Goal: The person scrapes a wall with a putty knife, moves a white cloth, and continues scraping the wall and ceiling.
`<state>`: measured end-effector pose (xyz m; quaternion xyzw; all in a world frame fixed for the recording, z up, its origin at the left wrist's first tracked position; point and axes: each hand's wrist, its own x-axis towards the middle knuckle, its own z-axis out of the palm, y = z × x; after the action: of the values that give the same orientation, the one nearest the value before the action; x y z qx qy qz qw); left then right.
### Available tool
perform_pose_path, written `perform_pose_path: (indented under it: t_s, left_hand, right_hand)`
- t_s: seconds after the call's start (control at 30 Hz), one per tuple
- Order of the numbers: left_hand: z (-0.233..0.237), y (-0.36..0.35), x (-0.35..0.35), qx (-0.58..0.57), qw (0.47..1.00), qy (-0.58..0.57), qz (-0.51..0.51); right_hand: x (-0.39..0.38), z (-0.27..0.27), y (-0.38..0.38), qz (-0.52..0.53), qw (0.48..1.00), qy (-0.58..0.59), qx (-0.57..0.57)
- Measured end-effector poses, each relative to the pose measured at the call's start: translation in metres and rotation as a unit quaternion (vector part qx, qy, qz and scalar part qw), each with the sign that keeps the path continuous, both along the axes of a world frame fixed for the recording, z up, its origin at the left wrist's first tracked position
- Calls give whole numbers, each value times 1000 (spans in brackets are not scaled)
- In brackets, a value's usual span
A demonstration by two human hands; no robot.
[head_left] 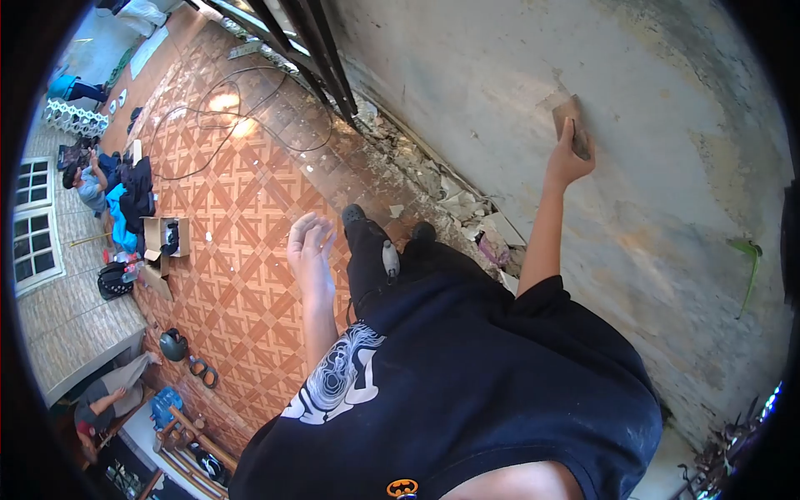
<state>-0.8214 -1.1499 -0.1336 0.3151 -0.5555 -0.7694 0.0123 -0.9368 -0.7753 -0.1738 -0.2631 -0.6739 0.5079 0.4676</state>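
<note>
My right hand (572,158) is stretched out to the wall, its fingers wrapped round a flat brown block (566,113). The block lies against the grey, patchy wall (500,83), right by a rough spot where the surface looks worn. Its exact kind does not show. My left hand (310,250) hangs in the air over the tiled floor, fingers loosely bent and apart, holding nothing.
Broken plaster rubble (454,196) lines the foot of the wall. Dark metal bars (312,50) stand ahead, and a thin cable (225,108) loops over the tiles. At the left are a cardboard box (179,237), a helmet (173,344) and other people.
</note>
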Motion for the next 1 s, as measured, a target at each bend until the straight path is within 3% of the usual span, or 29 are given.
perform_pose_path:
  t_s: [0.13,0.2,0.33,0.53,0.57,0.6,0.67,0.8,0.87,1.0]
  left_hand:
    - [-2,1,3,4,1000,10,23]
    - [0,1,4,8,999,10,35]
    - [-3,-5,8,-5,999,5,54]
    - [4,2,0,-22,1000,7,20]
    - [8,6,-2,-22,1000,12,11]
    - [11,8,-6,-21,1000,18,2]
    - [14,10,-7,-24,999,21,-7]
    - [7,13,-8,-23,1000,4,-15]
    - [10,15,-12,-23,1000,0,-20]
    - [14,14,-16,-18,999,22,-14]
  right_hand:
    - [-12,-6,-12,-113,993,-11,21]
    - [-14,-3,-13,-43,995,-9,-91]
    - [-17,-2,-15,22,991,26,-130]
    - [-29,0,-24,-25,981,26,-191]
    - [-35,2,-33,-125,974,54,-178]
    - [-31,4,-28,-132,973,59,-182]
    - [-13,7,-17,62,990,44,-121]
    - [-5,17,-11,-3,999,25,-38]
    - [-7,12,-6,-4,988,-73,133]
    - [-25,-1,-21,-61,995,7,84]
